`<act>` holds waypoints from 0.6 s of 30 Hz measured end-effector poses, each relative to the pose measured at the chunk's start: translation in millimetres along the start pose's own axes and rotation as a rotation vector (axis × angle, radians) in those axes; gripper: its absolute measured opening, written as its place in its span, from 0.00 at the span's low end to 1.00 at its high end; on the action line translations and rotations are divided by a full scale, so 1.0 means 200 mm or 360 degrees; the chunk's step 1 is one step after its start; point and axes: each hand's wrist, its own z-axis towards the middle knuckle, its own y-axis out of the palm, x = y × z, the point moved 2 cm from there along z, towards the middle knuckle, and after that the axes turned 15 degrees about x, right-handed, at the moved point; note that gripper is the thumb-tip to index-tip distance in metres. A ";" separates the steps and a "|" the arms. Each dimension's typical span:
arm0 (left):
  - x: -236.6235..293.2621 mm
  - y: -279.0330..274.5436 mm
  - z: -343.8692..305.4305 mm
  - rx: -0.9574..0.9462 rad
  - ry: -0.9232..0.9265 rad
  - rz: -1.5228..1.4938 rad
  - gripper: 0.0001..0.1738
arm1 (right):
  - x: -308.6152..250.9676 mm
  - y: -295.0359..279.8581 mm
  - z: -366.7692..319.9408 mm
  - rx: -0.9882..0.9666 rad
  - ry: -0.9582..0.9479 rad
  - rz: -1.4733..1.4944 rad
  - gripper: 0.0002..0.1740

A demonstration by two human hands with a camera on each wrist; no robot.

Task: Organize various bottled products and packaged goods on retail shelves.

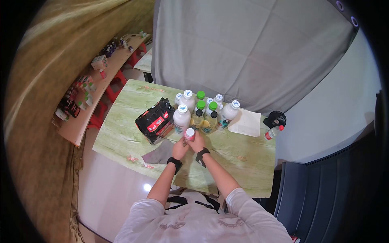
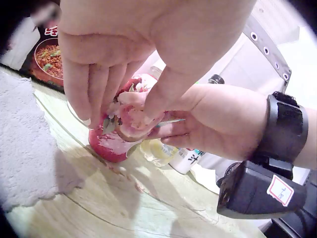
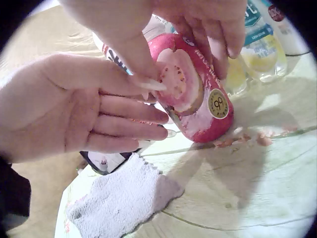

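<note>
A red-pink drink bottle (image 1: 189, 135) with a white cap stands between both hands near the front of the bottle group. In the right wrist view the bottle's label (image 3: 181, 82) shows a cut guava. The left hand (image 1: 179, 150) holds the bottle from its left side, thumb and fingers on either side of it. From the right, the right hand (image 1: 197, 142) grips the same bottle, fingers around its far side. Its base is close over the green marbled table (image 2: 163, 208). A grey cloth (image 1: 159, 153) with a jagged edge lies left of the hands.
Behind the hands stand white bottles (image 1: 182, 118), green-capped bottles (image 1: 212, 106) and black-capped lemon drinks (image 1: 209, 122). A black noodle multipack (image 1: 156, 121) sits to their left. Rightward lie a white sheet (image 1: 245, 122), a black fan (image 1: 276, 119) and a red-capped bottle (image 1: 273, 133).
</note>
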 end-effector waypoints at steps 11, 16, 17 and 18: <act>0.24 -0.07 -0.07 -0.0238 -0.0006 0.0468 0.21 | 0.09 -0.06 -0.05 0.0145 -0.0031 0.0106 0.44; 0.34 0.06 -0.19 -0.0363 0.0133 0.0446 0.23 | 0.13 -0.37 -0.13 0.0277 -0.0024 0.0059 0.41; 0.38 0.10 -0.22 -0.0396 0.0202 0.0426 0.23 | 0.14 -0.44 -0.16 0.0337 -0.0013 0.0049 0.39; 0.44 0.13 -0.25 -0.0454 0.0246 0.0377 0.23 | 0.13 -0.53 -0.19 0.0403 0.0000 0.0037 0.37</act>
